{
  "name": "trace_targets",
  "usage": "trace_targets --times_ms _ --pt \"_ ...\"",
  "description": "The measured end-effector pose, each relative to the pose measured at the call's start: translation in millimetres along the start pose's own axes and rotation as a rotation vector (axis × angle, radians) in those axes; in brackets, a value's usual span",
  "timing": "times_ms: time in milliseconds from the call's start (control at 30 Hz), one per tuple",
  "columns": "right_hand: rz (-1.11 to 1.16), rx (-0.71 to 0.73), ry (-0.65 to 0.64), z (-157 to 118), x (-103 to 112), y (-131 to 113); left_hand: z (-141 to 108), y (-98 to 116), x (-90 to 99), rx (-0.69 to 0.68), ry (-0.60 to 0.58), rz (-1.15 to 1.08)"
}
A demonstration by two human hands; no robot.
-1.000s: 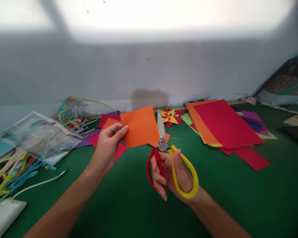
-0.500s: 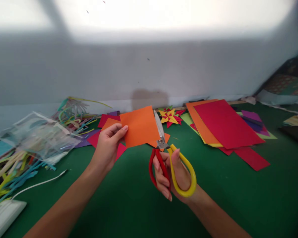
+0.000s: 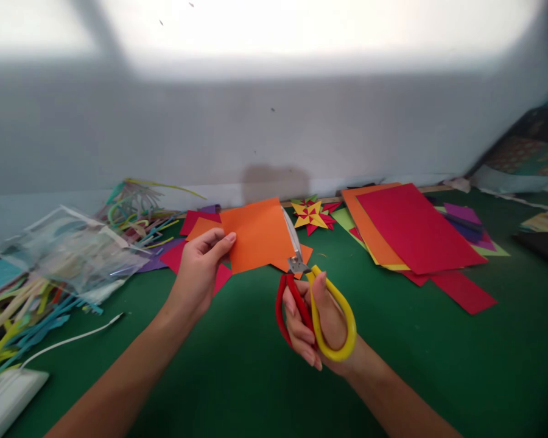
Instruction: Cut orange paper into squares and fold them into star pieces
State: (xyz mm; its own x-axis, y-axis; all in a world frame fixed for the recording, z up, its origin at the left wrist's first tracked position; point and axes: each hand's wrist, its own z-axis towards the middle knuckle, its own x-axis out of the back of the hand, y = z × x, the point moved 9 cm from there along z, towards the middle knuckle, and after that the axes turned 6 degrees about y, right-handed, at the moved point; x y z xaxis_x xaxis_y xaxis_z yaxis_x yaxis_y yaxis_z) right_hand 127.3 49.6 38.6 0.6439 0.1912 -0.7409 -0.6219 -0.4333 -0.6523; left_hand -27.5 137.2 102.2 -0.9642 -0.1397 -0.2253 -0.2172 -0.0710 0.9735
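My left hand point(image 3: 203, 261) pinches the left edge of an orange paper sheet point(image 3: 260, 237) between thumb and fingers, holding it up off the table. In my right hand point(image 3: 317, 322) is a pair of scissors point(image 3: 298, 264) with one red and one yellow handle loop. Thumb and fingers are through the loops. The scissor blades point up and lie along the right edge of the orange sheet; whether paper is between them I cannot tell. Behind the blades rests a folded paper star point(image 3: 309, 214) in yellow, red and green.
Red, orange and yellow sheets point(image 3: 415, 231) lie stacked at the right. Quilling strips point(image 3: 22, 322) and a clear plastic bag point(image 3: 82, 249) cover the left. A white power bank or adapter point(image 3: 13, 395) with a cable sits front left. The wall point(image 3: 187, 128) rises behind the green table point(image 3: 237, 383).
The scissor handles have come closer together and the blades have narrowed. My right hand has shifted slightly left. The orange sheet has dipped a little in my left hand.
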Motion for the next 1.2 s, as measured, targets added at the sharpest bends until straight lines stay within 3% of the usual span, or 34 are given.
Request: trace_targets --times_ms 500,1200 --pt "0.003 0.006 -0.115 -2 -16 -9 -2 -2 -4.4 0.008 -0.038 0.082" --pt "-0.050 0.041 0.046 -2 -1 -9 -4 -8 -4.3 0.004 -0.027 0.099"
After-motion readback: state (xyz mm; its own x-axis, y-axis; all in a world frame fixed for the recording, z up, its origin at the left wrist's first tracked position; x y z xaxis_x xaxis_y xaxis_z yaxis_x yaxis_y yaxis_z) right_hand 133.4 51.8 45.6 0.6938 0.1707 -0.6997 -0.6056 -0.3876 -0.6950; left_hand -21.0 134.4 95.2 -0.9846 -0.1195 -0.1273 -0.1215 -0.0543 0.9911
